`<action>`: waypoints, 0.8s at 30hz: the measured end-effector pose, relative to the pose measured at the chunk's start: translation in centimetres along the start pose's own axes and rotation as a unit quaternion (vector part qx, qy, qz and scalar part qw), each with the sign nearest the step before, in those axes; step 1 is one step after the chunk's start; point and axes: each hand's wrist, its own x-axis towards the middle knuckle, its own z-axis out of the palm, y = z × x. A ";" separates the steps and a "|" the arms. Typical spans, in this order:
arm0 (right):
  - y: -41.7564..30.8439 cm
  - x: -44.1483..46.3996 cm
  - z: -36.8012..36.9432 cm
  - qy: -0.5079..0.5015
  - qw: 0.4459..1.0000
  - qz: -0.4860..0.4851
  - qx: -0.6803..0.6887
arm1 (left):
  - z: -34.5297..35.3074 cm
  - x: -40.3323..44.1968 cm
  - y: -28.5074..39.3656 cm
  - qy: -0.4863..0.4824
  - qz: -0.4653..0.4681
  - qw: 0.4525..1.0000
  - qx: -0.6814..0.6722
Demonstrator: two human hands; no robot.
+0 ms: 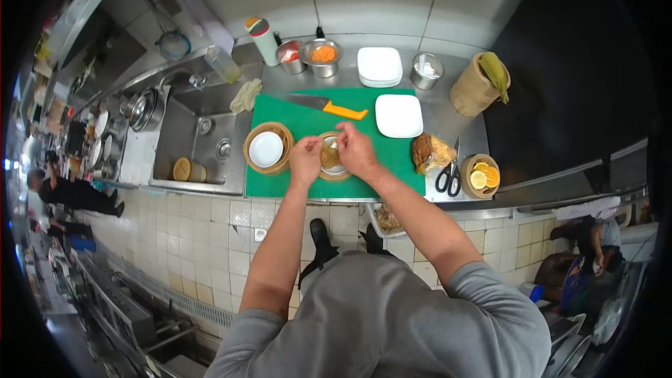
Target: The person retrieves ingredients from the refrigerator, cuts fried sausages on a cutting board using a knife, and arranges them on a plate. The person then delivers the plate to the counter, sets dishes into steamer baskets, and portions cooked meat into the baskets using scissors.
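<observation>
My left hand point(306, 161) and my right hand point(355, 152) are over a small bamboo steamer point(334, 177) with a white dish inside. Between them is a thin brownish piece point(330, 157), its kind unclear. Fingers of both hands are closed in a pinch; what lies in the fingertips is too small to make out. To the left, a second bamboo steamer point(249, 148) holds a white bowl point(266, 149). Above my hands a knife with a yellow handle point(344, 110) rests on the green cutting board point(308, 189), beside a white square plate point(399, 116).
Right of the board lie browned food point(423, 152), black scissors point(449, 179) and a steamer of orange slices point(486, 194). Stacked plates point(379, 66), metal containers point(321, 68) and a flask point(262, 40) line the back. A sink point(222, 126) is left. Other people are at both sides.
</observation>
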 end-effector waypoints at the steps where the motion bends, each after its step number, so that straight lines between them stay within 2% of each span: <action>1: 0.3 0.1 0.1 0.010 1.000 -0.011 0.007 | 0.0 -0.1 0.1 0.019 0.012 0.998 0.054; 2: 0.0 -0.1 -0.5 0.019 1.000 -0.009 0.006 | -0.1 -0.2 0.0 0.039 0.024 0.993 0.107; 4: -0.6 -0.5 -1.5 0.040 0.992 -0.106 -0.064 | -0.2 0.0 -0.3 0.047 0.054 0.990 0.124; 6: 0.5 -0.4 -1.3 0.032 0.989 -0.110 -0.090 | -0.3 -0.2 -0.2 0.024 -0.090 0.992 -0.090; 8: 0.8 -0.7 -1.0 0.019 0.987 -0.111 -0.112 | -0.2 -0.4 -0.4 0.028 -0.082 0.990 -0.114; 10: 0.1 -0.1 -0.9 0.025 0.998 -0.053 -0.005 | -0.3 0.4 -0.4 0.038 -0.070 0.987 -0.138; 13: -0.9 0.0 -1.9 -0.002 0.999 0.004 0.041 | -1.4 0.4 -0.7 0.035 -0.112 0.986 -0.117; 16: -1.2 -0.1 -2.4 0.029 0.998 -0.009 0.064 | -1.6 1.0 0.0 0.042 -0.125 0.986 -0.107; 19: -1.3 -0.2 -2.3 0.007 0.998 -0.030 0.056 | -1.3 0.8 1.2 0.063 -0.075 0.993 -0.063; 22: -1.6 0.2 -1.9 0.002 0.995 -0.019 0.093 | -1.0 0.8 2.0 0.073 -0.105 0.982 -0.137; 24: -2.0 0.5 -1.2 -0.013 0.996 -0.042 0.079 | -0.7 0.9 2.1 0.028 -0.090 0.985 -0.142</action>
